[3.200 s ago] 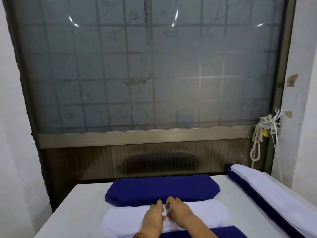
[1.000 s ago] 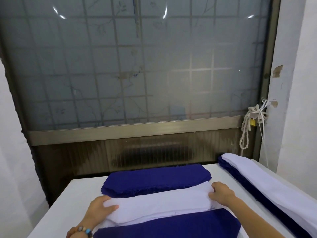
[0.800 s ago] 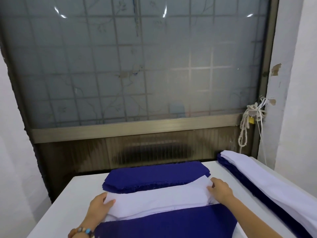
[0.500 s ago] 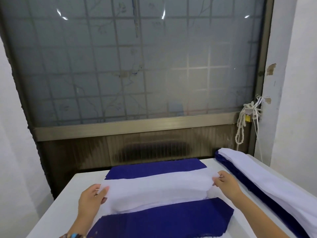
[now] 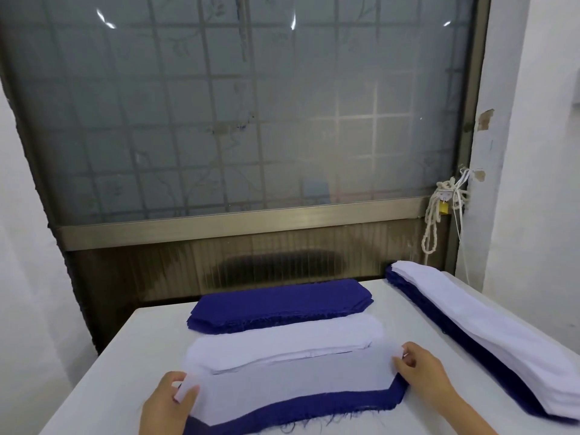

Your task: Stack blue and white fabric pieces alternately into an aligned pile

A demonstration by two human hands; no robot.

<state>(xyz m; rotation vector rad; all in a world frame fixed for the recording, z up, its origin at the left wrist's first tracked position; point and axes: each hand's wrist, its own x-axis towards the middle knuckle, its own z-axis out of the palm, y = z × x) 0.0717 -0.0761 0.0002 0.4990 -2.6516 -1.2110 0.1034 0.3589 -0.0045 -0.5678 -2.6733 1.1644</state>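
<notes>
A single white fabric piece [image 5: 292,386] lies spread over the near blue piece [image 5: 361,405], whose blue edge shows along the front and right. My left hand [image 5: 169,400] pinches the white piece's left end, and my right hand [image 5: 420,368] pinches its right end. Behind it sits a stack of white pieces [image 5: 282,343], and behind that a stack of blue pieces [image 5: 279,304]. All rest on the white table [image 5: 138,350].
A long pile of blue and white fabric [image 5: 489,334] runs along the table's right side. A frosted window [image 5: 238,114] and a dark panel stand behind the table. A rope [image 5: 434,221] hangs at the window's right corner. White walls flank both sides.
My hands moved apart to the ends of the white stack, lifted the top white piece, and drew it toward me onto the near blue piece.
</notes>
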